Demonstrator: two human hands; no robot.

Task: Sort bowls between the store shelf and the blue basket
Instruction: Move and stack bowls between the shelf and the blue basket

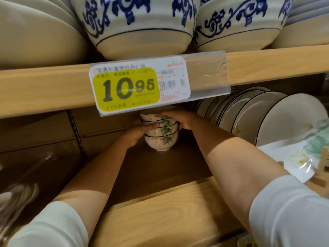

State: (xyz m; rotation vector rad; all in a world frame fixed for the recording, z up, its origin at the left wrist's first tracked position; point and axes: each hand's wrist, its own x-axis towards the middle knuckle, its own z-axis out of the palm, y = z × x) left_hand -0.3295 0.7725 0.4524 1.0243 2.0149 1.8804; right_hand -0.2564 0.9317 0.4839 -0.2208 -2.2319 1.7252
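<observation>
Stacked bowls (161, 139) on shelf (160, 168), held two-handed.
We clamp the left grip (140, 133) and right grip (180, 119) around the stack's upper bowls (floral pattern).

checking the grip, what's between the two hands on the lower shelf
The stack of floral bowls, left hand on one side, right hand on the other; head view.
</observation>
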